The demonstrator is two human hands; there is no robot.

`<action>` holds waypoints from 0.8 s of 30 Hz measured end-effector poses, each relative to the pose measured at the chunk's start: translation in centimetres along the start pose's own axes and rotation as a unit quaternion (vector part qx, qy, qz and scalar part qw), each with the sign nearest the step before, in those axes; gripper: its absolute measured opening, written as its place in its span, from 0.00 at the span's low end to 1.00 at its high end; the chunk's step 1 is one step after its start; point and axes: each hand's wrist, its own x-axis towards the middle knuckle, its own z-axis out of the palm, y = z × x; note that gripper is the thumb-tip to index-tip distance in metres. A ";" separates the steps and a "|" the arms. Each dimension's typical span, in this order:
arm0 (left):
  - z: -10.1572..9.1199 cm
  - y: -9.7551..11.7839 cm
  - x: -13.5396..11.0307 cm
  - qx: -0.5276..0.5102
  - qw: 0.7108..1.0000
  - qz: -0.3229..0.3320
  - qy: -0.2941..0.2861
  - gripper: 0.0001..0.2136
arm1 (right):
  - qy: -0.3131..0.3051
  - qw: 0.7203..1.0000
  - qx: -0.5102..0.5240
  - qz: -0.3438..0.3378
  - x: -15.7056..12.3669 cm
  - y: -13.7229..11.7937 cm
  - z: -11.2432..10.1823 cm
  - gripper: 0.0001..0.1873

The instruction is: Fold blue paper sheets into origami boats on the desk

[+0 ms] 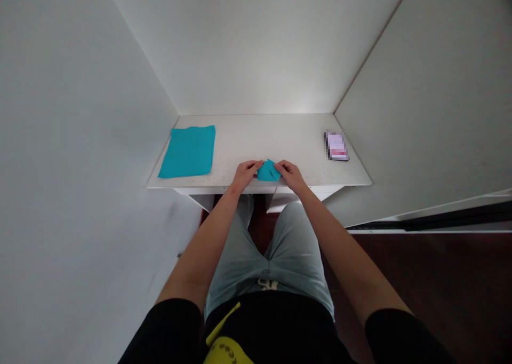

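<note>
Small teal cloth (pixel 268 171), folded into a creased, roughly triangular bundle with one corner raised. Held between the left hand (pixel 247 175) and right hand (pixel 290 176), one side edge gripped under the fingers of each.

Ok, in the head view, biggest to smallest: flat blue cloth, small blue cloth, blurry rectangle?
Largest: flat blue cloth.
Then the small blue cloth and blurry rectangle look alike, so I can't rank them.

A gap parts the right hand (pixel 291 175) from the phone (pixel 336 146) — walls (pixel 256 49) hem the desk (pixel 256 132).
</note>
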 end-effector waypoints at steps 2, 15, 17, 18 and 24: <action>0.0 0.0 0.1 -0.030 0.999 0.003 0.028 0.25 | 0.026 0.999 0.021 0.004 0.0 0.0 -0.1 0.30; -0.5 -1.1 1.0 -0.210 0.964 0.022 0.159 0.23 | 0.133 0.978 0.163 0.013 0.5 1.5 -0.4 0.32; -0.2 -1.0 0.7 -0.199 0.968 0.030 0.148 0.24 | 0.136 0.975 0.173 0.010 0.6 1.6 -0.4 0.33; -0.1 -0.9 0.5 -0.187 0.972 0.033 0.135 0.25 | 0.133 0.976 0.173 0.008 0.6 1.6 -0.3 0.33; 0.0 0.0 -0.6 -0.044 0.997 0.054 0.038 0.23 | 0.113 0.980 0.161 0.006 0.5 1.4 -0.3 0.34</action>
